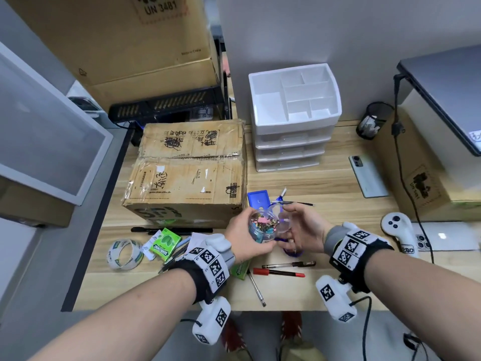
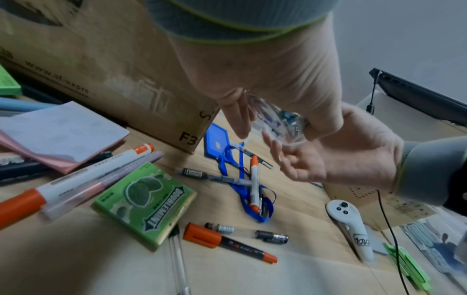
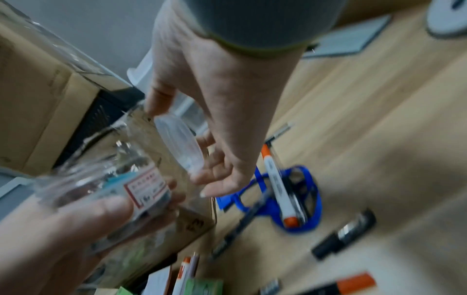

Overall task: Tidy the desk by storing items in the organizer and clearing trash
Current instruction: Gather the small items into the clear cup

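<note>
The left hand [image 1: 247, 237] is wrapped around a small clear plastic jar of coloured binder clips [image 1: 261, 226], held in the air above the front-middle of the light wooden desk [image 1: 325, 183], just in front of the big taped cardboard box [image 1: 187, 173]. The right hand [image 1: 302, 227] pinches the jar's round translucent plastic lid [image 3: 180, 143] between thumb and fingertips, tilted and just beside the jar mouth, not yet seated. The step looks like capping the jar. To do it well, level the lid over the rim, keep the jar upright so no clips spill, and press or twist until it sits flush. The white plastic drawer organizer [image 1: 295, 100] stands at the back edge, its top compartments open; the closed jar would likely suit the large left one. Pens and a blue lanyard [image 2: 252, 199] lie underneath, so keep the hands lifted above them
</note>
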`<state>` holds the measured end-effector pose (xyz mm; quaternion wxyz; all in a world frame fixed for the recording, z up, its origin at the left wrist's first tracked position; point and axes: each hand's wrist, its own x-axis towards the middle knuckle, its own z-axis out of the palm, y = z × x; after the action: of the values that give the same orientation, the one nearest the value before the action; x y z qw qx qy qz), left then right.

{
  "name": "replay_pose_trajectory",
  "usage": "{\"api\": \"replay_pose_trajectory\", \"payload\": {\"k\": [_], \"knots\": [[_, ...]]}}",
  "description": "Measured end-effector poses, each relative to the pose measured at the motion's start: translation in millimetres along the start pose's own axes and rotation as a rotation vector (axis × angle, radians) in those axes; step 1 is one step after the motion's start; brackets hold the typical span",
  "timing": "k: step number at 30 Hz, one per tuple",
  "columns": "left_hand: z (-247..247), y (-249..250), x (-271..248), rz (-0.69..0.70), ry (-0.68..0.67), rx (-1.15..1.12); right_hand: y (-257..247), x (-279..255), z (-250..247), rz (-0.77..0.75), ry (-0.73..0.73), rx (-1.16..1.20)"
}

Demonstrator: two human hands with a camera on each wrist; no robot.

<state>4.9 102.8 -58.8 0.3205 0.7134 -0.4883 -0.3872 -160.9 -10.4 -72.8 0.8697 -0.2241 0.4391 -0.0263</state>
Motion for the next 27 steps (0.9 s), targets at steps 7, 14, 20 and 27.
{"api": "replay_pose_trajectory", "payload": {"k": [7, 14, 20, 27], "knots": [[-9.5, 16.3, 16.4, -0.037, -0.054, 0.018, -37.6, -28.7, 6.4, -0.313, 0.007, -0.417], [-6.3, 17.9, 21.0, -0.057, -0.169, 0.088, -39.7, -31.5, 20.0, -0.393, 0.027, -0.848], [-1.8, 17.5, 17.9, -0.06, -0.204, 0.108, -38.7, -31.1, 22.9, -0.34, 0.122, -1.082], [7.2, 14.5, 20.1, -0.065, -0.231, 0.165, -32.1, -27.4, 23.4, -0.229, 0.274, -1.209]]}}
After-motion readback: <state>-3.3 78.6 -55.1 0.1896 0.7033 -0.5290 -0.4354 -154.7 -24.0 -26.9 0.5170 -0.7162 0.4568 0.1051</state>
